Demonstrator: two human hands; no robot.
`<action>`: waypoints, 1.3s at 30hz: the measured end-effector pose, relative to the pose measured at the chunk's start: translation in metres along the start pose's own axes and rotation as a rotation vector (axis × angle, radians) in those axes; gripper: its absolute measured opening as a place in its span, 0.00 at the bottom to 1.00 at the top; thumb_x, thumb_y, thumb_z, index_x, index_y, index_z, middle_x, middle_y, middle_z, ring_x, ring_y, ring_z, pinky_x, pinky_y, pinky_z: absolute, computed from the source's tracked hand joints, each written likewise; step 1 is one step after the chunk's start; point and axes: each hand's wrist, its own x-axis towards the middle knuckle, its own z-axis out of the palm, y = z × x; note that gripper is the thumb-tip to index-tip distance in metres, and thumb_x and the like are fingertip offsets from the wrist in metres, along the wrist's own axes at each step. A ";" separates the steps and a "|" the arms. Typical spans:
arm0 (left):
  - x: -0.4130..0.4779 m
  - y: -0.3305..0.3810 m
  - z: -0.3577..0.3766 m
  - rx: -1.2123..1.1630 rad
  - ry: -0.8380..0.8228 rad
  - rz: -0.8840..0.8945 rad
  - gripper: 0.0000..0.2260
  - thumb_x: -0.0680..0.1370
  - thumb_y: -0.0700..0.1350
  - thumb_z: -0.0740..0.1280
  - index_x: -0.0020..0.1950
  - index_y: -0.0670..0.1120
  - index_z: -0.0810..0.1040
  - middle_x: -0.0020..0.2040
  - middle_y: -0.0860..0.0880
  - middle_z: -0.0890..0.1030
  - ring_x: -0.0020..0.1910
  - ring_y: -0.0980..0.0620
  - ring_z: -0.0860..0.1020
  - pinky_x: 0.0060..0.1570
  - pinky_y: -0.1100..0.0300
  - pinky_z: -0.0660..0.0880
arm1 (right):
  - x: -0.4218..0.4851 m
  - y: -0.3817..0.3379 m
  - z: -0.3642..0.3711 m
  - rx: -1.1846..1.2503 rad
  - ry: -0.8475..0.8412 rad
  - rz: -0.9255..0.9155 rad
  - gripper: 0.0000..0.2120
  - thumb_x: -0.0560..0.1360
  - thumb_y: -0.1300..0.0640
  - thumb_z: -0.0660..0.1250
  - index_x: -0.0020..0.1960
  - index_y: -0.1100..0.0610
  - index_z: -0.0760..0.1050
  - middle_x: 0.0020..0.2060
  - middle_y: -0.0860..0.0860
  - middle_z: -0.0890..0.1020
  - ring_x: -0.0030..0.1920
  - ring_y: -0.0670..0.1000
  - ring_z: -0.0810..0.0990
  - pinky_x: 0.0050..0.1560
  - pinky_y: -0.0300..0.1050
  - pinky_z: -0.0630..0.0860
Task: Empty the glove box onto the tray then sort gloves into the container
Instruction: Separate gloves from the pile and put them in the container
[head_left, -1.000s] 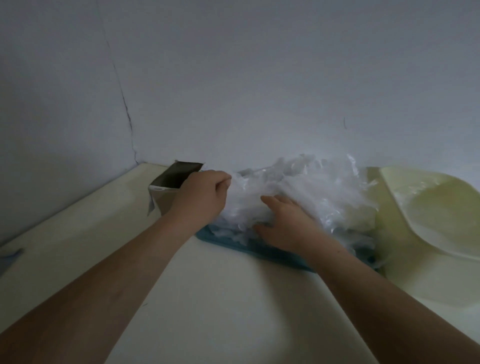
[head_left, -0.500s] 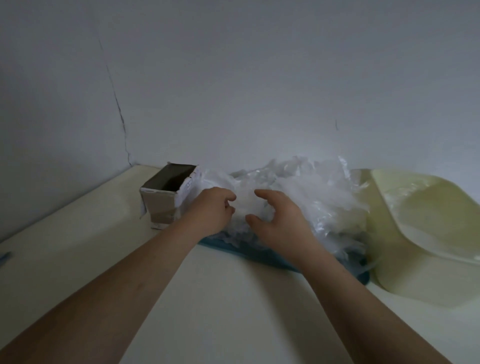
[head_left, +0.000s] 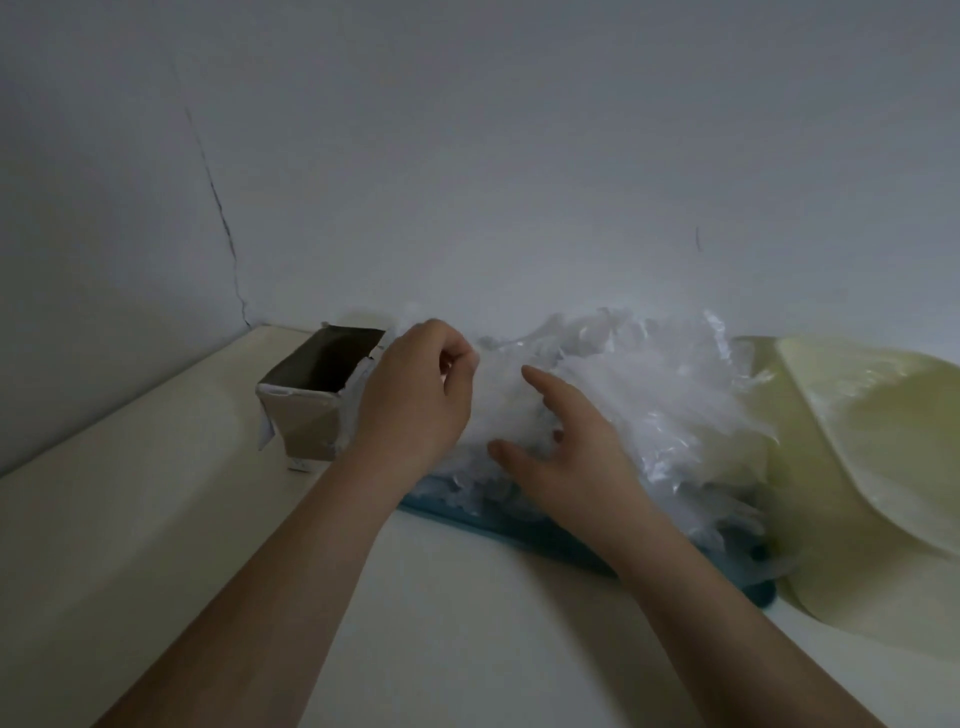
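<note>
Head view: gloves (head_left: 649, 384) heaped on the blue tray (head_left: 571, 540), between glove box (head_left: 317, 395) and container (head_left: 857, 441). The left hand (head_left: 415, 400) pinches film at the heap's edge; the right hand (head_left: 571, 452) rests on it, fingers (head_left: 540, 382) spread. Best peel one glove free, pinning the rest.

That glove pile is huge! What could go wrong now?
The gloves are heaped higher than the blue tray and hang over its right end, so some could slide off. The left hand pinches the tangled heap, so a pull might drag a whole clump. The open box beside that hand could get knocked.
</note>
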 end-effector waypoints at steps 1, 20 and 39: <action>0.001 0.007 -0.006 -0.034 0.025 0.013 0.03 0.84 0.51 0.65 0.51 0.54 0.76 0.49 0.58 0.80 0.50 0.59 0.78 0.49 0.60 0.75 | -0.001 -0.004 -0.001 0.008 0.015 -0.015 0.37 0.75 0.47 0.75 0.79 0.42 0.63 0.75 0.40 0.69 0.73 0.42 0.68 0.74 0.48 0.69; -0.016 0.037 -0.047 -1.687 -0.723 -0.423 0.07 0.85 0.43 0.58 0.58 0.44 0.75 0.47 0.39 0.83 0.43 0.42 0.82 0.44 0.51 0.81 | 0.001 -0.014 -0.039 0.869 -0.443 0.065 0.33 0.67 0.56 0.83 0.69 0.60 0.76 0.64 0.60 0.81 0.65 0.61 0.79 0.69 0.60 0.74; -0.004 0.016 -0.024 -1.547 -0.227 -0.480 0.04 0.77 0.44 0.70 0.49 0.44 0.80 0.51 0.44 0.85 0.52 0.47 0.85 0.56 0.48 0.81 | 0.003 -0.027 -0.042 0.842 0.177 0.370 0.15 0.75 0.56 0.76 0.39 0.56 0.70 0.34 0.60 0.74 0.32 0.55 0.74 0.40 0.55 0.80</action>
